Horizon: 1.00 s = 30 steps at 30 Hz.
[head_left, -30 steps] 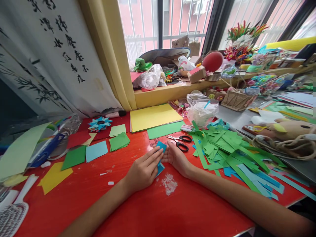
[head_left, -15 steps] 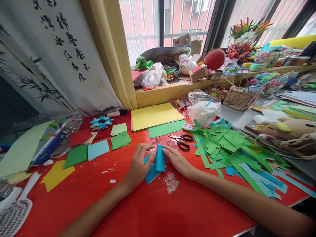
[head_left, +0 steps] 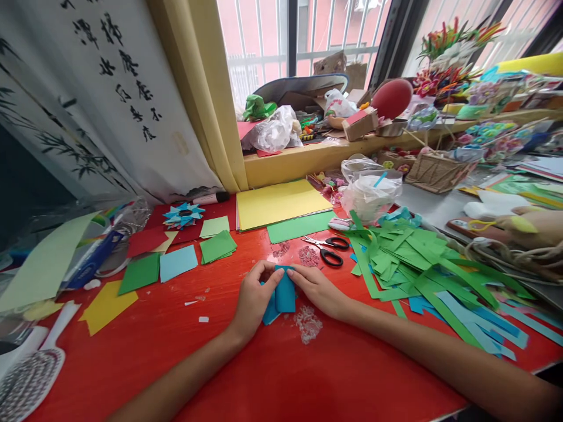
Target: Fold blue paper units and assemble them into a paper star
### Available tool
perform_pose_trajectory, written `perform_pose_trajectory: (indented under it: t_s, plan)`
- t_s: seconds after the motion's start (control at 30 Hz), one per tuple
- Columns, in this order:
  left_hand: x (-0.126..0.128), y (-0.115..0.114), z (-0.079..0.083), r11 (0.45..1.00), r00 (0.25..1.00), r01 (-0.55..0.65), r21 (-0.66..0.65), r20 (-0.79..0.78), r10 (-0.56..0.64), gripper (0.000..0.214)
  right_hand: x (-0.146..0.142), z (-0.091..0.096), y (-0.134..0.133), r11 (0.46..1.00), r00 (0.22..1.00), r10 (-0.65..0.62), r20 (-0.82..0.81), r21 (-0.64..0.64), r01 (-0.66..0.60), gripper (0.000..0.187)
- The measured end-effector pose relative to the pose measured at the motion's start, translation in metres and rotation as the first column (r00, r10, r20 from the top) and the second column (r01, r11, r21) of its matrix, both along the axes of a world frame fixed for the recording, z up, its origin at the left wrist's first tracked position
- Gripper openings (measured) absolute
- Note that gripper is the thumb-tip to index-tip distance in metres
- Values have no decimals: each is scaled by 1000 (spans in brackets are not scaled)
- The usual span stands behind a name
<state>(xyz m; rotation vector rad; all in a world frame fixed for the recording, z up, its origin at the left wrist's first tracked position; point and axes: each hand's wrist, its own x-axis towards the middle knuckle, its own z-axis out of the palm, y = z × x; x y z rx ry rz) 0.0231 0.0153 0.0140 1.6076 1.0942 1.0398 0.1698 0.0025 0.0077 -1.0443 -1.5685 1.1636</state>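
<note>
A blue paper piece (head_left: 284, 293) is half folded over itself on the red table (head_left: 272, 375). My left hand (head_left: 253, 299) pinches its upper left edge with bent fingers. My right hand (head_left: 319, 288) presses its upper right edge with the fingertips. Both hands meet at the top of the fold. Black-handled scissors (head_left: 328, 249) lie just beyond my right hand.
A heap of green and blue paper strips (head_left: 409, 264) lies to the right. Yellow sheets (head_left: 277, 202) and a green sheet lie behind. Small coloured squares (head_left: 176, 264) and a blue paper star (head_left: 182, 215) sit to the left. A hairbrush (head_left: 26, 375) is at the near left edge.
The blue paper was flat under both hands, then its flap was lifted and is now folded down over itself. Both hands have drawn slightly closer to me.
</note>
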Motion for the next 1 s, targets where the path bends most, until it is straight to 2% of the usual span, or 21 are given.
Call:
perform_pose_trajectory:
  t_s: [0.2,0.3,0.43,0.63,0.83,1.0]
  plan:
    - [-1,2,0,995,990,-68,-69,115,76,20,-2,0,-1,987,985,146,-86,-57,-151,21]
    - [-1,2,1,991,986,-104,-80,126,113,19,-3,-4,0,978,979,158,-128,-114,-173,18]
    - [-2,3,1,989,978,-97,-112,175,116,19,-2,-6,3,977,970,47,-238,-190,-94,16]
    - [-3,7,1,987,972,-53,-151,218,86,21,5,-1,12,973,914,-176,-365,-208,104,17]
    - [-2,7,3,987,967,-60,-152,236,95,19,6,1,12,957,869,-200,-452,-281,74,25]
    - [-2,6,1,988,969,-38,-147,235,73,18,5,6,8,951,901,-159,-404,-308,30,30]
